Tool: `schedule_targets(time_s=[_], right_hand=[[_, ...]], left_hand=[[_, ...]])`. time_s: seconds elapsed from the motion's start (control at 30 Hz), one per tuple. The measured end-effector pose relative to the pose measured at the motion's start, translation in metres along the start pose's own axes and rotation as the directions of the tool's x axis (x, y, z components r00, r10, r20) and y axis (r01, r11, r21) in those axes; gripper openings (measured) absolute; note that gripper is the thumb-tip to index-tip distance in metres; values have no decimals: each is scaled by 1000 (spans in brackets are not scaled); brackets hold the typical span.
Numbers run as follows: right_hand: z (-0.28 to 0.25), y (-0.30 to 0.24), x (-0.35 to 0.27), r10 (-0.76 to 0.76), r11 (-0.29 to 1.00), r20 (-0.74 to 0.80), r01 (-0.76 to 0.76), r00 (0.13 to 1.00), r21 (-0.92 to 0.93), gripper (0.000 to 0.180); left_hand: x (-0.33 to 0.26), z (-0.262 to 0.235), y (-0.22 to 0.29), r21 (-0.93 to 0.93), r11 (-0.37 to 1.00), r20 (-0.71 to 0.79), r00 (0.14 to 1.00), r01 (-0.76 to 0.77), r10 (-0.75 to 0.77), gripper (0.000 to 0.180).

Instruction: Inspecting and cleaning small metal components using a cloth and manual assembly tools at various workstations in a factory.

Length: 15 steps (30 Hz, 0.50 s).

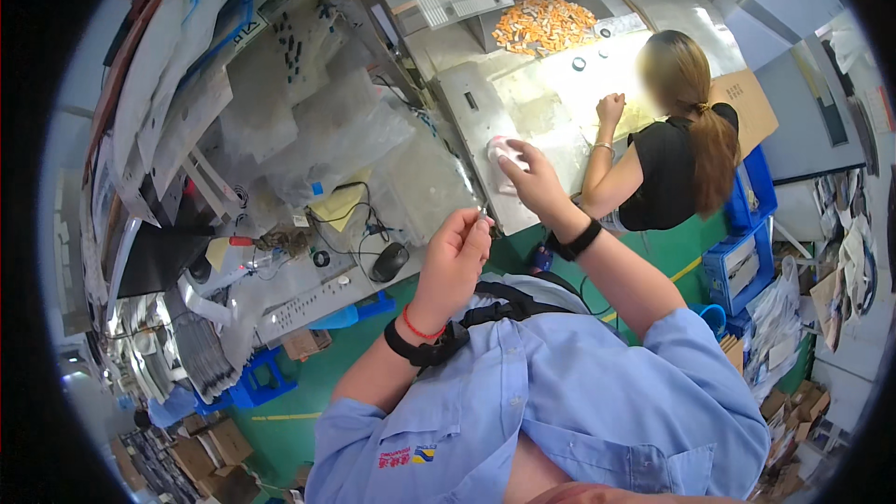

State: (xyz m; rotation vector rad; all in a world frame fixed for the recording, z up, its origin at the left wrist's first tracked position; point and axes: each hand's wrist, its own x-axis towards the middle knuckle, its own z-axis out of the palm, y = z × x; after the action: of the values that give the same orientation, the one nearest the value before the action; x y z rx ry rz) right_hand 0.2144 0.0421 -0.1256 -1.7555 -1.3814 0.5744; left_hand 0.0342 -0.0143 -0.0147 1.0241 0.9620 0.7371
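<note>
While our right hand (530,179) lies with spread fingers on the small pale pink-and-white piece (501,150) at the grey metal tabletop (485,121) edge, our left hand (455,257) pinches shut on something too small to tell. We judge it best to steady the piece before bringing the pinch across.

A long grey workbench (439,163) runs out past the raised hands. Just beyond the right hand (534,179) a small pinkish-white piece (501,151) lies on its pale top. Farther out sits a heap of orange-and-white small parts (544,23). Left of the left hand (455,252) lie a black computer mouse (388,262), tangled cables (350,215) and clear plastic bags (327,131).
</note>
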Motion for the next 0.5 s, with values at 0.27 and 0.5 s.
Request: schedule_targets(time_s=[0.27, 0.5], right_hand=[[-73, -94, -51, -116, 497, 472, -360, 874, 789, 14], [-86, -102, -57, -164, 569, 285, -145, 944, 810, 10]], left_hand=[[-4, 5, 13, 3, 1000, 38, 999, 21, -21, 14], [-9, 13, 19, 104, 991, 115, 991, -88, 76, 15]])
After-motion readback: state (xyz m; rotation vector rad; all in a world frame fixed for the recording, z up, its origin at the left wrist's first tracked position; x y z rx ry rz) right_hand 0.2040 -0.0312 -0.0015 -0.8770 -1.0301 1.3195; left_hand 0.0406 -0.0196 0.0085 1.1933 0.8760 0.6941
